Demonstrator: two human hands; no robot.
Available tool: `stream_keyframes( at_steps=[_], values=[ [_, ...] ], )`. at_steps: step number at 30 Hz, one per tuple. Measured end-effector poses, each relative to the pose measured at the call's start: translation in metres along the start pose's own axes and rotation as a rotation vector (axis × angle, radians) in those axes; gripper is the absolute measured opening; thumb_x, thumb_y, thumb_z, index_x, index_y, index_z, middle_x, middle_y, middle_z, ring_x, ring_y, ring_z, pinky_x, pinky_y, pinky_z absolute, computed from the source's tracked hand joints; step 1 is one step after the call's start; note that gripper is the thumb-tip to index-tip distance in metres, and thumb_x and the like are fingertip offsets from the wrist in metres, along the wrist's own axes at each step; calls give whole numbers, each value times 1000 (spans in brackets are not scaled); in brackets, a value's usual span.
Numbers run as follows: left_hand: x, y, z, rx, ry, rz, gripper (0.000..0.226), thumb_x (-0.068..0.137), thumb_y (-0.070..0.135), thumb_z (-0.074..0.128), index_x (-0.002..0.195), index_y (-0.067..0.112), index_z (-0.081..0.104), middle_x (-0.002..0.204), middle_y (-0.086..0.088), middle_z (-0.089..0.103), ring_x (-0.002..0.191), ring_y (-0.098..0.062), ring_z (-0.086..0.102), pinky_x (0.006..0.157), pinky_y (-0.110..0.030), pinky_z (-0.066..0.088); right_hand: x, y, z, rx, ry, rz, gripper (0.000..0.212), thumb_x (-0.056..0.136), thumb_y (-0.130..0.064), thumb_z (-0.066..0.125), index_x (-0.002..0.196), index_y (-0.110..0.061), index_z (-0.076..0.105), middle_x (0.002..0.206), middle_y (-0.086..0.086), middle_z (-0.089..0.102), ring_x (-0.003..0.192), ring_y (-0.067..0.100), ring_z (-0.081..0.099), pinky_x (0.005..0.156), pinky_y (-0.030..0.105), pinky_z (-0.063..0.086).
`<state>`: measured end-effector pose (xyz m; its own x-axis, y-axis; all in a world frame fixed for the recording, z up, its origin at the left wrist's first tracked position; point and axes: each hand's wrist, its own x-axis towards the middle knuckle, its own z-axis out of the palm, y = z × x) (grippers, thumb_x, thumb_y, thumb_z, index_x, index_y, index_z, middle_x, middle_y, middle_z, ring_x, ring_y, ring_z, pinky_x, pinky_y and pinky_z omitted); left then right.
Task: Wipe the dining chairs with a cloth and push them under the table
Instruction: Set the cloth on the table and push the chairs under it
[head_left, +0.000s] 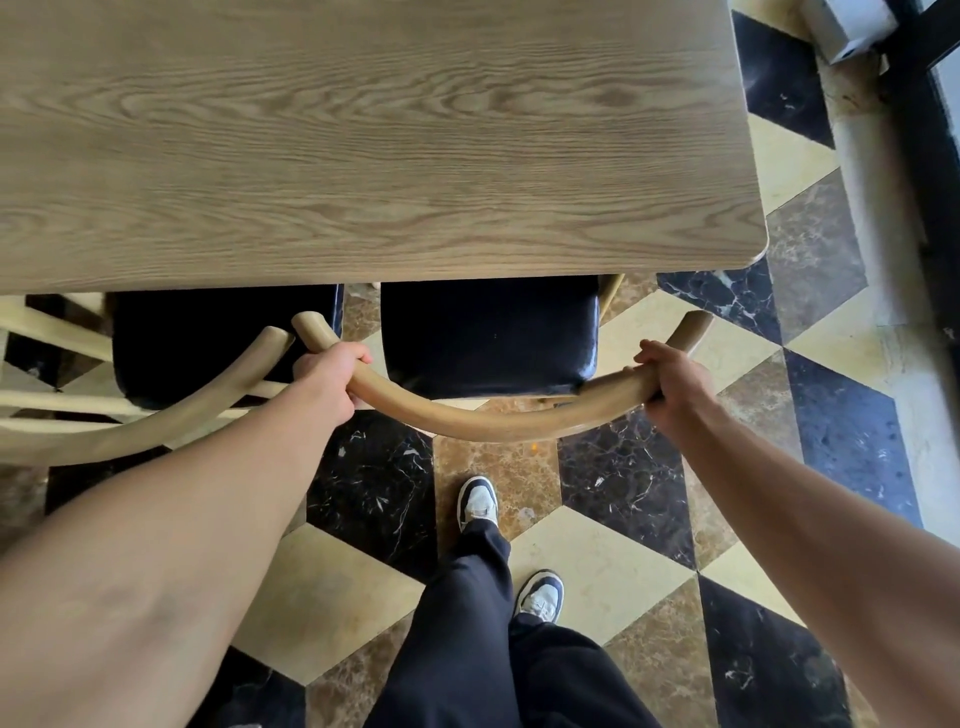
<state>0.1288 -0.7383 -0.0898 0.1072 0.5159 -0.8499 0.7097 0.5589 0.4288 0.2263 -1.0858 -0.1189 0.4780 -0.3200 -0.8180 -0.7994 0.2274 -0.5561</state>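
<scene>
A wooden dining chair with a curved back rail (483, 423) and a black padded seat (488, 338) stands in front of me, its seat partly under the wooden table (363, 145). My left hand (330, 376) grips the left end of the rail. My right hand (670, 382) grips the right end. A second chair of the same kind (171, 421) stands to the left, its black seat (218, 338) also partly under the table. No cloth is in view.
The floor is patterned marble tile in black, brown and cream (374, 483). My legs in dark trousers and two sneakers (478, 501) stand just behind the chair. A white box (852, 26) lies on the floor at the top right, by a dark wall edge.
</scene>
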Motion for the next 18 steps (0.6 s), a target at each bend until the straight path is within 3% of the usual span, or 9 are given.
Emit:
stream_keyframes(
  at_steps=[4,8,13,15,17,18],
  values=[
    [2,-2,0,-1,-13,10,40,81,11,74,114,12,51,93,-9,56,85,-23,58,86,-45,57,-3,-2,0,-5,15,24,22,76,-6,73,95,-5,64,90,11,66,63,23,63,45,26,52],
    [-4,-3,-6,-30,-81,-27,49,81,33,78,117,16,49,111,-10,59,102,-27,61,91,-49,55,-11,2,-7,41,-40,52,44,80,-29,78,111,-9,56,95,6,61,73,19,61,50,26,52],
    [-24,-27,-21,-10,-130,27,49,83,41,74,118,14,52,113,-12,64,98,-26,67,96,-50,51,-33,35,-18,-39,-176,3,35,84,-40,74,94,-14,54,74,4,48,57,14,42,48,26,36],
    [-35,-40,-30,-18,-155,49,53,82,42,74,119,14,49,115,-12,62,98,-26,64,97,-50,50,-47,51,-16,-50,-248,-22,37,84,-45,74,97,-16,55,70,2,46,54,13,40,46,26,34],
    [-45,-54,-50,-16,-186,48,63,81,47,72,128,13,47,120,-13,60,100,-27,62,96,-49,49,-69,72,-10,-70,-311,-34,44,85,-51,72,106,-15,57,73,2,54,58,13,48,54,26,41],
    [-48,-59,-61,-13,-186,50,66,82,49,70,132,12,47,124,-14,60,104,-29,60,97,-49,48,-78,83,-6,-75,-335,-40,53,83,-54,72,115,-14,57,84,2,61,69,14,58,64,28,48]
  ],
)
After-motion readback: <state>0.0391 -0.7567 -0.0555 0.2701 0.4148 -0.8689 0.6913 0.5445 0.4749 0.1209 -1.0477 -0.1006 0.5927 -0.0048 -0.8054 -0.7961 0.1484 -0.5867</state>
